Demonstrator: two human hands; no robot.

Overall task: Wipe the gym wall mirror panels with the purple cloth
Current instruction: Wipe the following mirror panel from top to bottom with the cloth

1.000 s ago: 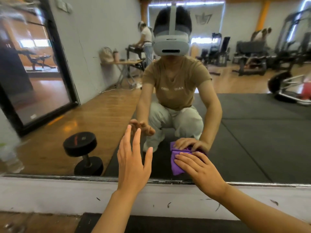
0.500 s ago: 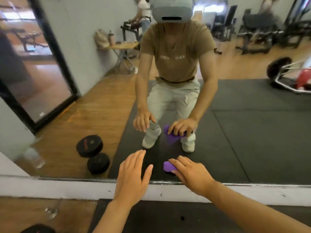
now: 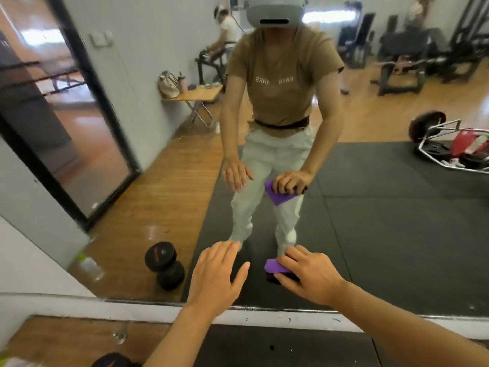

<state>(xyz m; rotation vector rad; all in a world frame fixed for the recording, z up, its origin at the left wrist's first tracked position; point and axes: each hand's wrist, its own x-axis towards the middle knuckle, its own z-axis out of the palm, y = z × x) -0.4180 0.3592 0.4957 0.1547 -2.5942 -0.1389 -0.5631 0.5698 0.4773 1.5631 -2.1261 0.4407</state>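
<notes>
One purple cloth (image 3: 275,266), two hands, at the wall mirror (image 3: 397,234).
Right hand (image 3: 308,274) gripped the folded cloth at five o'clock — left hand (image 3: 217,274) spread, holding nothing, beside it at seven o'clock.

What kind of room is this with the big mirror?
Most likely a gym. The wall mirror reflects a black dumbbell on the wood floor, dark rubber mats and weight machines at the back.
</notes>
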